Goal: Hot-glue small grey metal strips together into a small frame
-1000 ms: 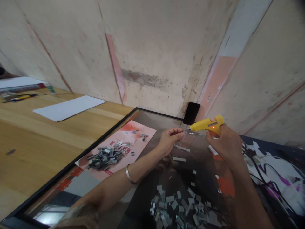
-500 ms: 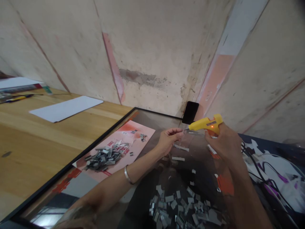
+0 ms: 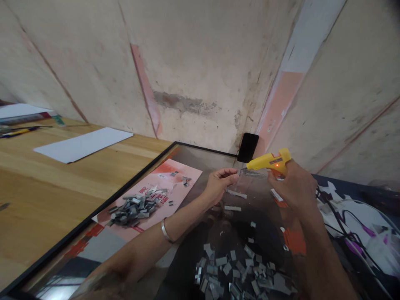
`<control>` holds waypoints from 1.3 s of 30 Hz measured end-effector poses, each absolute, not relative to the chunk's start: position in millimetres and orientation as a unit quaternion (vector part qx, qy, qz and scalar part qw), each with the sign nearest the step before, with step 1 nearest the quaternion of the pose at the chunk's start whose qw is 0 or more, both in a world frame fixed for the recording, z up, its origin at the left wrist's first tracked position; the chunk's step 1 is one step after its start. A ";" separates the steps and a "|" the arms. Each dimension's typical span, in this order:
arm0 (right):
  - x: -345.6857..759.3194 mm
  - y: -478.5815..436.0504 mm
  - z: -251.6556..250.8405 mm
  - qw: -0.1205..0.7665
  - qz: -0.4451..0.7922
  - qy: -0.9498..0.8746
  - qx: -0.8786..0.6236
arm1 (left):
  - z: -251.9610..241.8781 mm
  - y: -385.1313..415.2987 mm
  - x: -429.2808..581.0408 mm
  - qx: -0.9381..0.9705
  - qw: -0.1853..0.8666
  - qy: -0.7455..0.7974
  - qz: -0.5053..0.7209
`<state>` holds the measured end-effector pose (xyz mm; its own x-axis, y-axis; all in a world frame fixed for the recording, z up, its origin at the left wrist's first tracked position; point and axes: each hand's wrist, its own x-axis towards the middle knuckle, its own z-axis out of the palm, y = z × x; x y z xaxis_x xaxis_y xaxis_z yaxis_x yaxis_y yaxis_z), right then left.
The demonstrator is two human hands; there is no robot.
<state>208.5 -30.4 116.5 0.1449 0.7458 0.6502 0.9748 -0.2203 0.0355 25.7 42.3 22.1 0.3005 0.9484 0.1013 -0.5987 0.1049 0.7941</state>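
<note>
In the head view, a yellow glue gun (image 3: 269,160) is seen, smooth-bodied, with a dark label and a small orange-red light glowing on its side. Its thin metal nozzle is pointed to the left, tilted slightly downward.

The handle is enclosed by the right hand (image 3: 295,183), the fingers wrapped firmly around it, so that most of the grip is covered. The nozzle tip is brought just beside the fingertips of the left hand (image 3: 220,183), whose thumb and forefinger are drawn close together; whether something small is pinched there cannot be told.

Below both hands a dark, glossy panel (image 3: 203,157) is spread, edged in black. Two narrow strips (image 3: 236,193) are laid on it near the left hand, and grey pieces (image 3: 237,273) are scattered closer to the viewer. On a pink sheet (image 3: 178,193) to the left, a heap of similar bits (image 3: 134,210) is piled. A black phone (image 3: 248,147) is propped near the wall (image 3: 200,75), behind the nozzle. Beyond the right forearm, cables (image 3: 337,225) are tangled. White paper (image 3: 84,143) is laid on the wooden table (image 3: 46,179).
</note>
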 end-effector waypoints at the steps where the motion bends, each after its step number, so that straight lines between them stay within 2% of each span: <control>1: 208.1 -30.4 116.3 0.204 -0.284 -0.590 -0.728 | 22.3 42.1 25.6 0.385 0.709 0.228 0.545; 39: 207.5 -33.4 118.7 0.186 -0.267 -0.592 -0.737 | 22.9 40.6 24.8 0.394 0.711 0.223 0.538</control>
